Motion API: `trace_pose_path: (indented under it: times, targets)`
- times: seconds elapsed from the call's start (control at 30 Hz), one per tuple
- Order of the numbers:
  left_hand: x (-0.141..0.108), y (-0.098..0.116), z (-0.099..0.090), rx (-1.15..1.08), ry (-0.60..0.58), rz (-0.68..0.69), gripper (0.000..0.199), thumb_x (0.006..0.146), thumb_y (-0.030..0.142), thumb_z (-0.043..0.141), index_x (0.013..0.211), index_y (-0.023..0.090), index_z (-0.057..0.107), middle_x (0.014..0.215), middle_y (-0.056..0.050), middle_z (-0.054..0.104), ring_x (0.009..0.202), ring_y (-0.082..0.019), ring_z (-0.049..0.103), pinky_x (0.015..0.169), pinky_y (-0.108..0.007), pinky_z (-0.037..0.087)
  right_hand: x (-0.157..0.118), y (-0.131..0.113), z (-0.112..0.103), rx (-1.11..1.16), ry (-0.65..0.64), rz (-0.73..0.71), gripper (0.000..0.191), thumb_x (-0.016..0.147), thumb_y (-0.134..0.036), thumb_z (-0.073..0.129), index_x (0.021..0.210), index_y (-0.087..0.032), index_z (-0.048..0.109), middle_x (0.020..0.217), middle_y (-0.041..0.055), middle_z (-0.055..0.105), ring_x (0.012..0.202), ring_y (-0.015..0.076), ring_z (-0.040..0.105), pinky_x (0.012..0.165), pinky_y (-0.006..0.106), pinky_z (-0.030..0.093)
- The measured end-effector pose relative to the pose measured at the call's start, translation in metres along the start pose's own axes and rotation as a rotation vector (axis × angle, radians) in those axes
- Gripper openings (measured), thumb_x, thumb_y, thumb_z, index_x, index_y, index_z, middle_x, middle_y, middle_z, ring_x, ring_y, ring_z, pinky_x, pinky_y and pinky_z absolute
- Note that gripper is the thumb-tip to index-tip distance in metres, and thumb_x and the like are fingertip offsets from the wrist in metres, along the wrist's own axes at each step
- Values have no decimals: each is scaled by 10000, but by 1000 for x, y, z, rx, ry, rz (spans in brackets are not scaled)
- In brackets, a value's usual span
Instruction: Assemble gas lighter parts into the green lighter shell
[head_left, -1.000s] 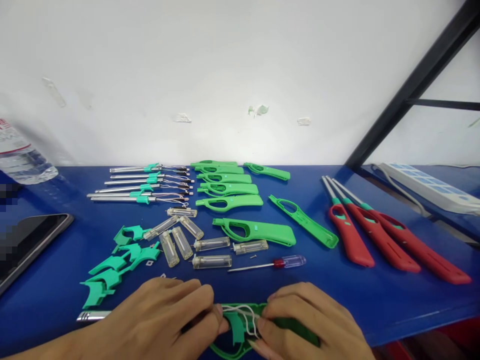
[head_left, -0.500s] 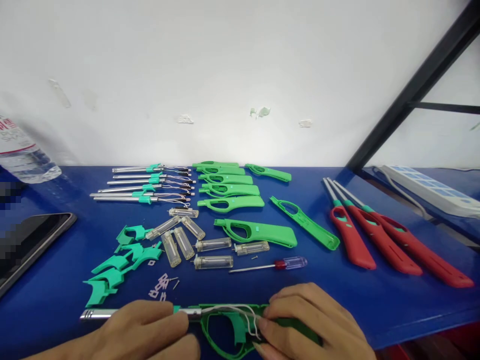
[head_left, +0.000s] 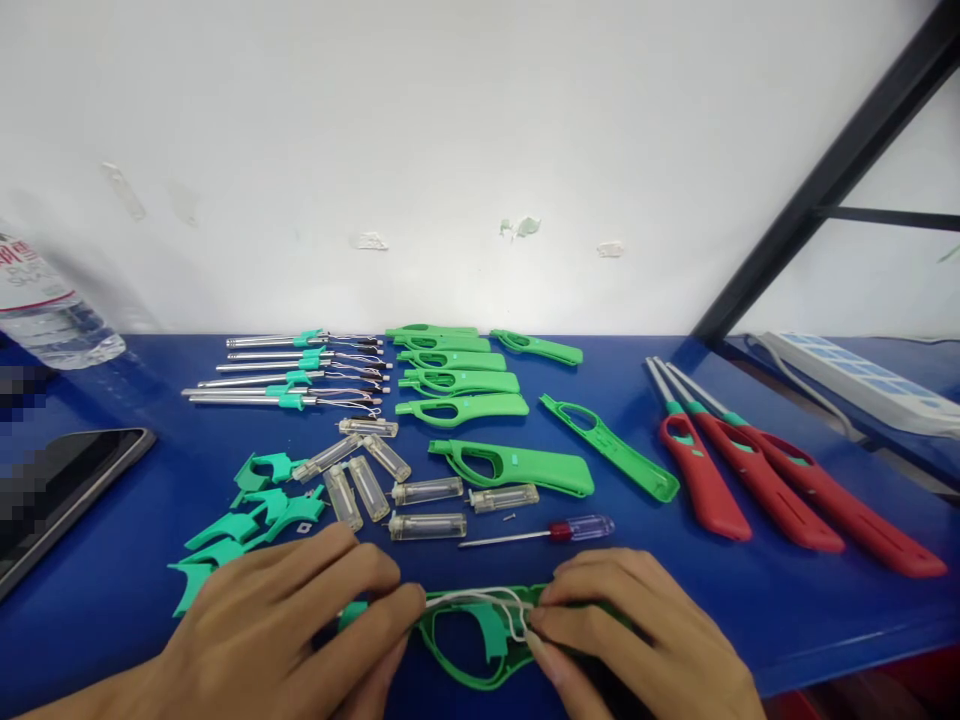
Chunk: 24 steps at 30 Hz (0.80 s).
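Low in the head view, a green lighter casing half (head_left: 484, 683) lies open side up between my hands. A teal trigger (head_left: 491, 632) sits in it beside the finger loop, and white wires (head_left: 480, 597) run along its upper edge. My left hand (head_left: 300, 625) is closed, its thumb and fingers pinching the nozzle end of the casing and the wires there; it hides the metal tube. My right hand (head_left: 637, 630) is closed round the handle end of the casing, fingertips at the wire bend. What lies under the right fingers is hidden.
Beyond my hands lie teal triggers (head_left: 262, 510), clear fuel tanks (head_left: 427, 525), a screwdriver (head_left: 577, 528), several green casing halves (head_left: 517, 468) and wired metal tubes (head_left: 255, 397). Red lighters (head_left: 772, 480) and a power strip (head_left: 862, 375) are right; a phone (head_left: 67, 490) and bottle (head_left: 56, 310) left.
My left hand has moved right and up, from the metal tube to the wires at the casing's nozzle end. The casing has shifted slightly up; my right hand still holds its handle end.
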<state>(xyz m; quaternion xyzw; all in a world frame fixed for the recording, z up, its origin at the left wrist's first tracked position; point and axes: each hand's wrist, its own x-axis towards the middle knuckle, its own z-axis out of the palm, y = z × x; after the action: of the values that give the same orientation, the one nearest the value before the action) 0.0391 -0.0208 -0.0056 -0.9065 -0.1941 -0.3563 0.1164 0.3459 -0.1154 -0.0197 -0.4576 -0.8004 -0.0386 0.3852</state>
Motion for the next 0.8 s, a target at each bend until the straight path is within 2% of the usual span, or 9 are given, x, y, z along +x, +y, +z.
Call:
trace_pose_path:
  times: [0.1,0.27,0.47,0.63,0.8]
  targets:
    - [5,-3,1,-7,-10,-3,323,1195,89,478,1260,266,741,1078,17,849,1037,-185,820,871,-335,589,-1,-1,0,-15,0,22,115,1137,-169,806,1149,-284,801,1001,-8,879,929,176,894,866,271,745]
    - [16,-1,1,-59,-21,13,342,1309,178,395,1201,255,710,988,17,816,867,-182,756,795,-364,558,-3,0,0,-36,-24,35,51,1149,-244,824,1154,-294,811,1005,0,878,932,198,900,836,290,759]
    - [18,5,5,-55,5,-29,404,1354,226,351,1147,270,694,930,36,809,776,-171,737,733,-398,501,-5,3,0,-33,-22,21,57,1152,-256,844,1146,-298,806,1003,-13,876,920,181,896,842,273,758]
    - [13,6,9,-69,3,-57,426,1366,270,338,1197,296,728,977,44,853,873,-178,787,784,-408,497,-3,2,1,-5,-17,18,35,1173,-273,832,1159,-292,807,1004,-8,874,905,178,889,833,266,749]
    - [9,5,8,-69,11,-38,443,1368,263,339,1253,306,764,1068,41,850,1035,-159,781,845,-358,506,-2,0,-1,15,-29,17,48,1186,-263,813,1156,-298,799,989,-27,863,882,154,872,830,238,726]
